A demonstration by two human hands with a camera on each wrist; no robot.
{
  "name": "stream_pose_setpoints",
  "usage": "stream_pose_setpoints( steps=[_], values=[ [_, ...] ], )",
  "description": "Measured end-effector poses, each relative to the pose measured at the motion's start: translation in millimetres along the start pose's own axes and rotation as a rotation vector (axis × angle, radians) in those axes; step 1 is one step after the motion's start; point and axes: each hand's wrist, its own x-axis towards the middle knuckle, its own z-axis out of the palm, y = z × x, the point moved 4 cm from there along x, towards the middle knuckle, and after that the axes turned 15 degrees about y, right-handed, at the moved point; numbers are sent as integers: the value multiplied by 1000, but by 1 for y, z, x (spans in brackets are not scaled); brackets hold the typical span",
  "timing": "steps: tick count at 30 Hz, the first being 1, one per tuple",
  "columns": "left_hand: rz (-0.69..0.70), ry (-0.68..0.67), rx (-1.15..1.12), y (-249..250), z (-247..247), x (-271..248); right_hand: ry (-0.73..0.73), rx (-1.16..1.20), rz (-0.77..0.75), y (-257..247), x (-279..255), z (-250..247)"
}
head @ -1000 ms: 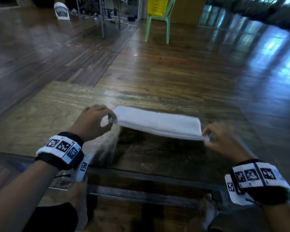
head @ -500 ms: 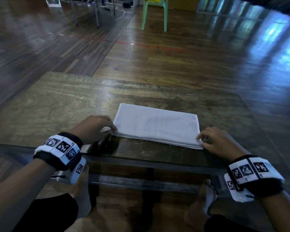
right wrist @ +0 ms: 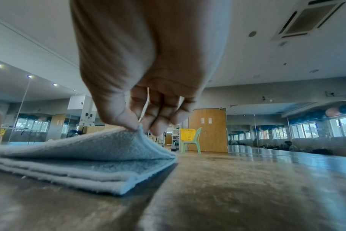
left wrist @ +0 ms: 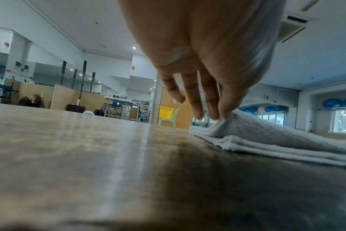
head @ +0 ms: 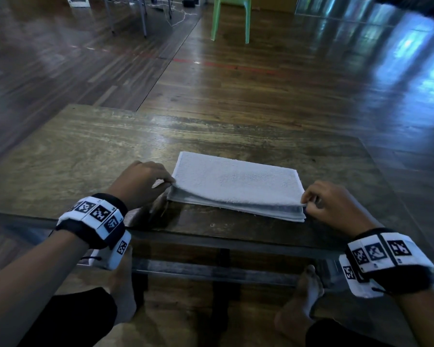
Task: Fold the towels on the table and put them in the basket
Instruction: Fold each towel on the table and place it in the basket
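We lift the top of a folded towel

The brown tabletop (head: 90,151) holds the white towel (head: 236,181) near its front edge. Our left hand (head: 138,181) and right hand (head: 333,206) sit at the towel's two ends, fingers (right wrist: 126,120) pinching its top layer.

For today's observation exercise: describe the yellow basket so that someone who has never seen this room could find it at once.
Look past the wooden table to the far wall with the wooden double door. Left of it stands a pale green plastic chair. The basket sits on its seat, the only bright yellow, lattice-sided thing there.
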Motion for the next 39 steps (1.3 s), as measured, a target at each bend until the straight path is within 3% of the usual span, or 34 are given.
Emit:
stream_pose_setpoints(
  steps=[6,13,20,24,31,35,39],
  values=[
    [7,-138,83,4,9,-7,-266,-100,81,-1,-9,9],
    [93,-68,43,33,14,-3,-141,-82,-7,-16,-6,16],
    [187,-146,-49,95,40,12,-167,-67,-35,-37,-4,36],
    [182,-186,22,112,55,22,-153,-43,-14,-37,-5,36],
    [130,-199,32,91,52,25,-193,-1,21,-33,-14,33],
    [23,-228,20,56,38,20,-179,7,39,-26,-19,29],
    [-91,-173,-81,28,29,5,-165,7,11,-21,-26,28]
  ],
)
